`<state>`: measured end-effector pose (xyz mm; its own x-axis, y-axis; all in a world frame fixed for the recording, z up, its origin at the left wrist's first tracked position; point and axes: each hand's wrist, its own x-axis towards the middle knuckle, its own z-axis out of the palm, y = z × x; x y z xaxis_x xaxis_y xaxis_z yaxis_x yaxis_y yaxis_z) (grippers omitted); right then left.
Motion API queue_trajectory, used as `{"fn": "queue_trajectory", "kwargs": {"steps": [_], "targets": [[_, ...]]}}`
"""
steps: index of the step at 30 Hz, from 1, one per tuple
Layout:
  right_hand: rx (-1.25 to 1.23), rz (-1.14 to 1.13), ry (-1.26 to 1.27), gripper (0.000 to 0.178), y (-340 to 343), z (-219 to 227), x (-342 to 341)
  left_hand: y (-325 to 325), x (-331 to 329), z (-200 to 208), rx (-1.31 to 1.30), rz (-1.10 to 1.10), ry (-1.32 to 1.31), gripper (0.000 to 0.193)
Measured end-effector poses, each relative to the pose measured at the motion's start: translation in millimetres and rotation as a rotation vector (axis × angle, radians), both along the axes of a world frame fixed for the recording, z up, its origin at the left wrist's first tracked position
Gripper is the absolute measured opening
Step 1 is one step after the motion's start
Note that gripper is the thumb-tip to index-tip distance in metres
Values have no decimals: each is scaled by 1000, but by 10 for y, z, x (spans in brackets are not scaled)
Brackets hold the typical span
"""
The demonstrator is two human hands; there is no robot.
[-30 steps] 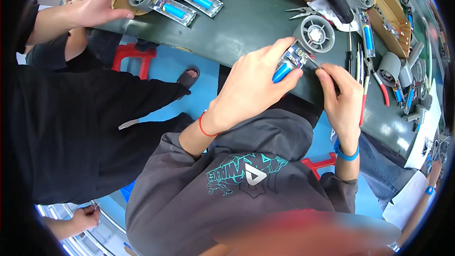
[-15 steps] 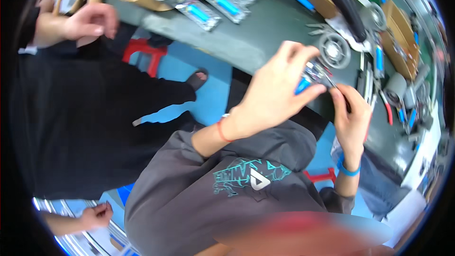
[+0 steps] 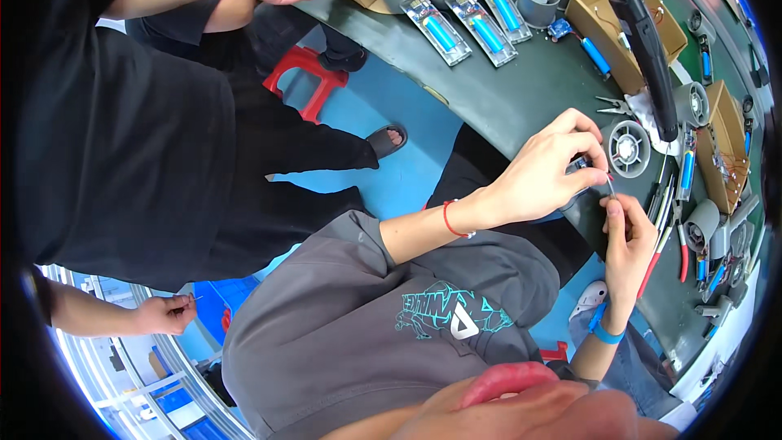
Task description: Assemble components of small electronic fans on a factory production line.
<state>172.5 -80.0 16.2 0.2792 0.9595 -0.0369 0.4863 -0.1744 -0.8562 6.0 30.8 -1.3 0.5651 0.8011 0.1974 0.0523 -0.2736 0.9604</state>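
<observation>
My left hand (image 3: pixel 554 165), a red cord at its wrist, is closed with its fingertips pinching a small circuit board (image 3: pixel 579 166). Most of the board is hidden behind the fingers. Just to the right, my right hand (image 3: pixel 629 236), with a blue band at the wrist, pinches a thin metal tool (image 3: pixel 611 187). The tool's tip points up at my left fingertips, by a small red part; its exact kind is too small to tell. Beyond my hands, a grey round fan-like housing (image 3: pixel 629 149) stands on the green bench (image 3: pixel 542 85).
A black cable-fed hand tool (image 3: pixel 645 49) hangs over the bench. Pliers (image 3: pixel 683 254) with red handles lie right of my right hand. Several clear-cased boards with blue cells (image 3: pixel 481 28) and cardboard boxes (image 3: pixel 627 28) stand farther back. At left is a co-worker in black (image 3: pixel 163 163).
The whole view has shifted, so the bench shows lower and farther right. My hands stay close together at the board, whose blue part is now hidden. The co-worker's upper hand has opened beside a box.
</observation>
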Motion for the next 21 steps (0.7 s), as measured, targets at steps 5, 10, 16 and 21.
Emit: {"fn": "queue_trajectory", "kwargs": {"steps": [5,10,16,21], "targets": [[68,14,-77,18,31,-46,-29,26,-25,23,-23,9,10,9],[150,-11,-228,17,10,-64,-4,38,-69,58,-2,10,-31,25],[141,-30,-232,19,-60,-138,103,641,-853,260,76,628,114,66],[151,-37,-229,20,-56,-198,138,711,-938,403,-27,551,386,65]]}}
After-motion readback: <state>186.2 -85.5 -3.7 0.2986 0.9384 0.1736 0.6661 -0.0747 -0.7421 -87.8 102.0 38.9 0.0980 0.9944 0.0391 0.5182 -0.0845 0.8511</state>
